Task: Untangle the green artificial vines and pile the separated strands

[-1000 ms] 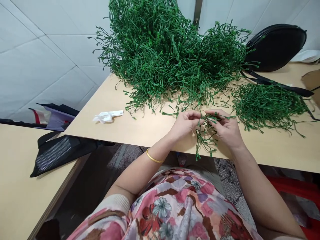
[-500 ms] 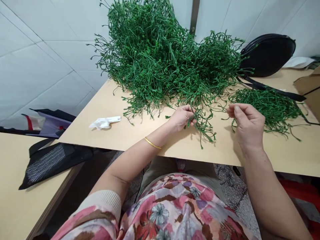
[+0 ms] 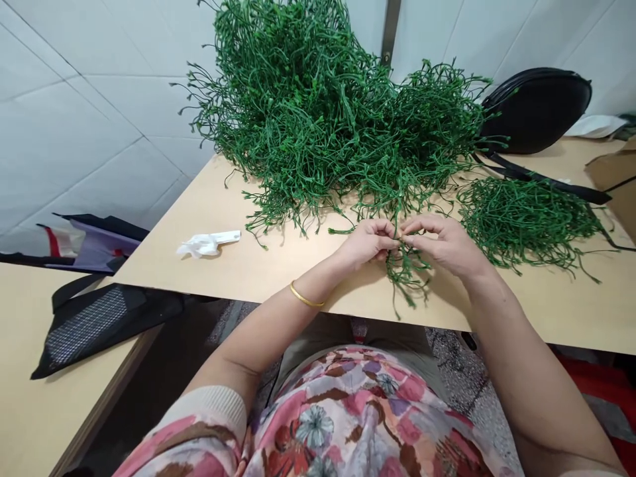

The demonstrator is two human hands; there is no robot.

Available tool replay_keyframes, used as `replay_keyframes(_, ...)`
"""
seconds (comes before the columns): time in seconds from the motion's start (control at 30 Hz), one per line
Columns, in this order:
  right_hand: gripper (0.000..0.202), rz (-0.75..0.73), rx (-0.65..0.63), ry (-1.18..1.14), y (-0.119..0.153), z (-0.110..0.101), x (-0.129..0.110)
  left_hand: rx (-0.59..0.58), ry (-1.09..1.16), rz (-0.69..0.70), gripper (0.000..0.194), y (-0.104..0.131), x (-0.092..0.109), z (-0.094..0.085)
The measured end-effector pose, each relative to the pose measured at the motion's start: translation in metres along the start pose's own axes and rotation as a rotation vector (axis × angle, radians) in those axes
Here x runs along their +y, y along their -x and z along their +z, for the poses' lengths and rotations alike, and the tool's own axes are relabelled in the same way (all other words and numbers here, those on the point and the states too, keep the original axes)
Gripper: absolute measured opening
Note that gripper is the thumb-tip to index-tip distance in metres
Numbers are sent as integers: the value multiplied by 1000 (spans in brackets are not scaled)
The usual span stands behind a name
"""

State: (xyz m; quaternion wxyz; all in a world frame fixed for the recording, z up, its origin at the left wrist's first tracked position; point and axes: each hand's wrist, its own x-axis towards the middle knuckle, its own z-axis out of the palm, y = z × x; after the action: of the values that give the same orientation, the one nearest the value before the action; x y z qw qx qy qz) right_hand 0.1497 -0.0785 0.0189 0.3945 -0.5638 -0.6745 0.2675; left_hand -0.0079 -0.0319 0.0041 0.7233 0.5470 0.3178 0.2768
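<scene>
Near the table's front edge, my left hand point(image 3: 370, 244) pinches a small bunch of green plastic stems point(image 3: 408, 275), whose branched ends hang below the fingers. My right hand point(image 3: 442, 244) meets it from the right, its thumb and forefinger closed on the same bunch at the top. The fingertips of both hands nearly touch. Behind them rises a large heap of green stems point(image 3: 318, 112). A smaller, flatter pile of stems point(image 3: 527, 222) lies to the right of my right hand.
A white crumpled wrapper point(image 3: 206, 244) lies on the table point(image 3: 238, 275) at left. A black bag point(image 3: 539, 109) with a strap stands at back right, near a cardboard box point(image 3: 616, 175). A black mesh pouch point(image 3: 92, 324) rests on the lower left table.
My right hand has moved left from beside the small pile and closed on the bunch in my left hand. The bunch now hangs slightly lower.
</scene>
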Motion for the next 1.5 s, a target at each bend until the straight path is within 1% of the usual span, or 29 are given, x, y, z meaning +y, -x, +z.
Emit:
replay_keyframes(0.1,15,141,-143,-162,2,-9,2,-31,-15,-74,16,1,3,-2)
replay_keyframes(0.2,21,230,-204,-295,6,-12,3,-39,-7,-56,16,3,5,-2)
replay_keyframes(0.33,22,265,-174,-345,9,-12,3,-38,-44,-12,19,5,6,-1)
replay_keyframes(0.47,25,290,-165,-394,10,-7,4,30,-125,56,21,3,2,1)
replay_keyframes(0.57,23,318,-68,-511,12,2,7,61,-146,129,21,0,-4,1)
replay_keyframes(0.67,24,343,13,-597,13,9,9,18,-132,143,21,-2,-7,1)
replay_keyframes(0.73,22,339,19,-555,13,10,10,-8,-96,121,18,-3,-6,1)
replay_keyframes(0.9,8,201,72,-118,12,3,13,22,-58,61,18,-4,-3,-1)
replay_keyframes(0.97,6,163,47,-41,11,2,15,38,-53,53,17,-4,-3,-1)
replay_keyframes(1.2,22,123,-110,39,13,-3,12,58,-133,63,15,-3,-6,1)
replay_keyframes(1.33,18,110,-155,58,14,-2,11,32,-154,77,15,-3,-6,2)
replay_keyframes(1.4,23,132,-153,-11,15,0,12,40,-160,77,15,-3,-6,2)
replay_keyframes(1.5,31,192,-92,-185,15,2,12,26,-177,63,15,-4,-6,1)
